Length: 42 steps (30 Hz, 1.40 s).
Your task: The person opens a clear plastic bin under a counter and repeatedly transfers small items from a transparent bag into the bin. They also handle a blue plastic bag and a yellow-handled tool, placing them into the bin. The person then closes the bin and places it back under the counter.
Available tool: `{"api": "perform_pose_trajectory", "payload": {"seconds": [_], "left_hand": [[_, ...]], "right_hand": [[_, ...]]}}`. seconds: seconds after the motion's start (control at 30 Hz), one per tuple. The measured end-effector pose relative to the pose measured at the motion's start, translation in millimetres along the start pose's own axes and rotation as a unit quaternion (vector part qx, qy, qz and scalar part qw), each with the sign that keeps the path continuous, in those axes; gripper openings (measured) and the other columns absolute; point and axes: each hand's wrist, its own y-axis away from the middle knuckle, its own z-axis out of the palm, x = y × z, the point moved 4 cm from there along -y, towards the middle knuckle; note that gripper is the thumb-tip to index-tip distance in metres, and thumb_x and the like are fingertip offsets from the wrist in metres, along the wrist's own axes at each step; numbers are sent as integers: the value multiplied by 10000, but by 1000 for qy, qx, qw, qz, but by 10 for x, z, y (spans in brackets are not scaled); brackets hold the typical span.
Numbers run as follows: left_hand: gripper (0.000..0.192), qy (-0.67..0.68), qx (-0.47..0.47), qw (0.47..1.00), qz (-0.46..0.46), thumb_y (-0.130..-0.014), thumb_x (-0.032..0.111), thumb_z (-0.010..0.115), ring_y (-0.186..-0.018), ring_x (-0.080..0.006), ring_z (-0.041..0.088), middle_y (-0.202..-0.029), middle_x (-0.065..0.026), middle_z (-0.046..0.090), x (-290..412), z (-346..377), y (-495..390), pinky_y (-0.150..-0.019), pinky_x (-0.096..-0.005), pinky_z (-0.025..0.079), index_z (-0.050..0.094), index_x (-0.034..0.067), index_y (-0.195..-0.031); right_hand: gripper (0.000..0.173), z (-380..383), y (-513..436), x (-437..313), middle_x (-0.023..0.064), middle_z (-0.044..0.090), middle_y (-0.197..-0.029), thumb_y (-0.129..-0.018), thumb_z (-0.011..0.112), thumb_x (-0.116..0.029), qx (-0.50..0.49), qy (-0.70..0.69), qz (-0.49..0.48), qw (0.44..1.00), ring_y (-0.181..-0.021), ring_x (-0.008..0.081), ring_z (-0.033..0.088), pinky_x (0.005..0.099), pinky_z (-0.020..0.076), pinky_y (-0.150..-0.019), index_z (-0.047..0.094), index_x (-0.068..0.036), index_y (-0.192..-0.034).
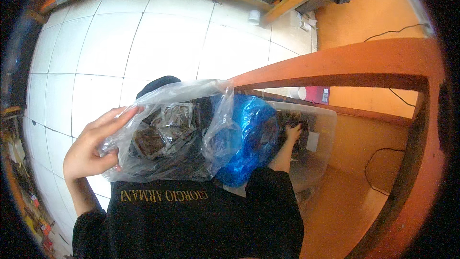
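Observation:
My left hand (95,145) grips the rim of a clear plastic bag (201,88), which gapes wide in front of my body. Inside the bag lie several small transparent packets (151,140) with dark brown contents. Against the bag's right side rests a blue plastic bag (251,129). My right hand (294,131) reaches into a translucent plastic bin (325,126), its fingers at dark items in small clear packaging; whether they hold one I cannot tell. A white label (312,141) shows in the bin near that hand.
An orange wooden frame (337,55) runs above the bin and down the right side. White floor tiles (161,43) extend ahead, with a white cup-like container (254,17) on them. A thin black cable (366,163) hangs at right. Shelves with assorted goods (36,205) stand at far left.

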Motion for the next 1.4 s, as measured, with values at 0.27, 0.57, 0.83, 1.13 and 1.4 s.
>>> {"api": "perform_pose_trajectory", "payload": {"seconds": [0.27, 0.57, 0.83, 1.13, 1.4], "left_hand": [[806, 29, 21, 999, -7, -556, -16, 483, -1254, -320, 473, -1335, -193, 504, -96, 8, 7, -1054, -373, 348, 457, 13, -1361], [816, 39, 21, 998, 41, -558, 11, 478, -1263, -324, 461, -1348, -189, 493, -165, 29, 102, -1072, -384, 330, 449, 34, -1373], [811, 21, 30, 996, 86, -572, -24, 433, -1244, -303, 468, -1363, -177, 473, -213, 69, 167, -919, -352, 497, 448, 56, -1380], [810, 85, 15, 995, 51, -587, -31, 438, -1263, -310, 453, -1369, -179, 468, -242, 76, 202, -1007, -368, 420, 429, 56, -1392], [821, -8, 56, 994, 89, -568, -8, 476, -1288, -326, 433, -1364, -186, 477, -208, 116, 153, -1082, -407, 317, 439, 54, -1386]], "right_hand": [[420, 8, 438, 592, 229, 550, -1259, -859, 610, -164, -297, -124, 134, 937, -1068, 383, 580, 437, 475, -898, 560, -111, -1273], [553, -979, 247, 966, 195, 560, -1261, -782, 767, -249, -101, -372, 202, 900, -1153, 295, 531, 371, 420, -962, 572, 64, -1195], [554, -1861, 157, 557, 228, 635, -1127, -851, 675, -376, -3, -329, 135, 935, -1015, 335, 607, 370, 453, -893, 587, 73, -1165], [586, -3368, 233, -473, 218, 552, -1268, -907, 578, -435, -16, -591, 247, 767, -1064, 305, 596, 321, 447, -912, 508, 17, -1273], [420, -3535, 605, -1568, 183, 635, -1077, -963, 461, -379, -266, -722, 58, 636, -837, 330, 654, 377, 532, -720, 559, -3, -1121]]}}
